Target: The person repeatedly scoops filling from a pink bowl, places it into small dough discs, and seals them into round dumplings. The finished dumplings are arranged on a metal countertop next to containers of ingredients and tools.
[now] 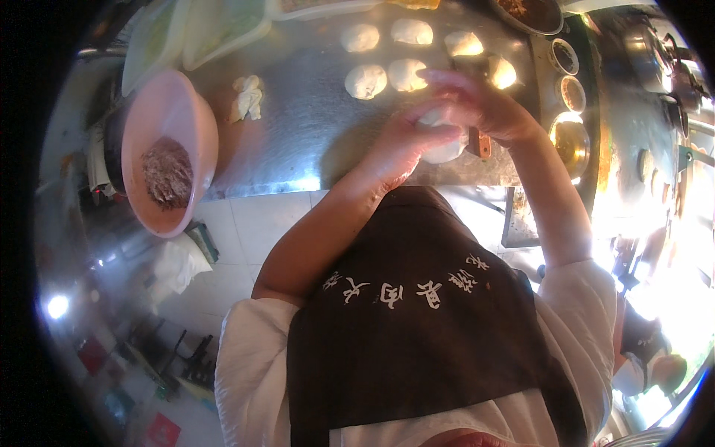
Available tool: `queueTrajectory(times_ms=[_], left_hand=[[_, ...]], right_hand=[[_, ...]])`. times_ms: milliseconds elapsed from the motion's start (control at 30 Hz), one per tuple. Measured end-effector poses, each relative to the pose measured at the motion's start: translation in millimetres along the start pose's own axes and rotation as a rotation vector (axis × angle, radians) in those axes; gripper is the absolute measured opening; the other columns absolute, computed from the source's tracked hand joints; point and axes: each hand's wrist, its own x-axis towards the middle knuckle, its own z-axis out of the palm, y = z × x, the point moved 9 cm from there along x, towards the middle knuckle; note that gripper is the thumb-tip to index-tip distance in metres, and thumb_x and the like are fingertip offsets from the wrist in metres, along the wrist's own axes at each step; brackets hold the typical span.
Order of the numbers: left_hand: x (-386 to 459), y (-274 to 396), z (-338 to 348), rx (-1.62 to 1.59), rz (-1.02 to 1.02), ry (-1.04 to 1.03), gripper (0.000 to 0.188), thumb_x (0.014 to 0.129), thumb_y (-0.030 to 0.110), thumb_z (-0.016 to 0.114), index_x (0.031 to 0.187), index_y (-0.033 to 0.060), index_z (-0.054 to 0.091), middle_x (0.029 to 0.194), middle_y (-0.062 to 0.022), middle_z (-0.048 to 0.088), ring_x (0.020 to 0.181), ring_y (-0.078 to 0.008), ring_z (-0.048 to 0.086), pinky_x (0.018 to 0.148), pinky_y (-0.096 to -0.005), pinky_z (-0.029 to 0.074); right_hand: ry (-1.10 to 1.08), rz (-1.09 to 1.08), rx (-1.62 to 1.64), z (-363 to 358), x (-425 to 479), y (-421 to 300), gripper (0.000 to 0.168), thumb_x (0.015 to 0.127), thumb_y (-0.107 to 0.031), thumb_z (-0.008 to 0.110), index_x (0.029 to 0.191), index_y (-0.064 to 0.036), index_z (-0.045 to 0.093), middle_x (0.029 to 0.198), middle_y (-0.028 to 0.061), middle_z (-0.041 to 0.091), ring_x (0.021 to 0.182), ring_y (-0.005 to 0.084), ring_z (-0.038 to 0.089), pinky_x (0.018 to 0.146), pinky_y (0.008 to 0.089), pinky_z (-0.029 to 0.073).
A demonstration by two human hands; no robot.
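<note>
Both of my hands are raised over the metal worktop (290, 134) near its front edge. A pale round of dough (447, 151) lies beneath them, partly covered. My left hand (405, 137) has its fingers against or just over the dough; whether it grips it is unclear. My right hand (475, 103) reaches over the dough from the other side, fingers spread and overlapping my left hand in view. Several white dough balls (366, 82) sit in two rows just beyond. Close to the dough, a scraper or knife with a brown handle (482, 144) shows only in part.
A pink basin (204, 128) with a minced-looking filling stands at the left edge. A small torn dough piece (248, 98) lies beside it. Plastic tubs (223, 33) are at the back left. Small bowls (571, 95) and a bowl of yellow liquid (570, 145) line the right. Another person (642, 341) is at far right.
</note>
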Motion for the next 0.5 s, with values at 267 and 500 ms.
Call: queueTrajectory(times_ms=[267, 500], left_hand=[[15.6, -11.7, -56.3, -0.534, -0.005, 0.454, 0.049, 0.099, 0.041, 0.035, 0.111, 0.0003, 0.059, 0.114, -0.0140, 0.059, 0.111, -0.0213, 0.053, 0.099, -0.0351, 0.038], [17.0, 61.3, -68.9, -0.181, 0.390, 0.469, 0.058, 0.096, 0.041, 0.041, 0.129, -0.0066, 0.040, 0.140, -0.0204, 0.036, 0.136, -0.0254, 0.024, 0.113, -0.0360, 0.012]], right_hand=[[0.345, 0.151, 0.928, 31.0, 24.0, 70.5, 0.041, 0.093, -0.040, 0.052, 0.117, -0.006, 0.052, 0.109, 0.0070, 0.058, 0.098, 0.0190, 0.056, 0.083, 0.0352, 0.047], [0.499, -0.067, 0.459, -74.5, 133.6, -9.9, 0.036, 0.073, -0.013, 0.075, 0.105, -0.004, 0.060, 0.090, 0.0090, 0.065, 0.075, 0.0203, 0.064, 0.067, 0.0323, 0.052]])
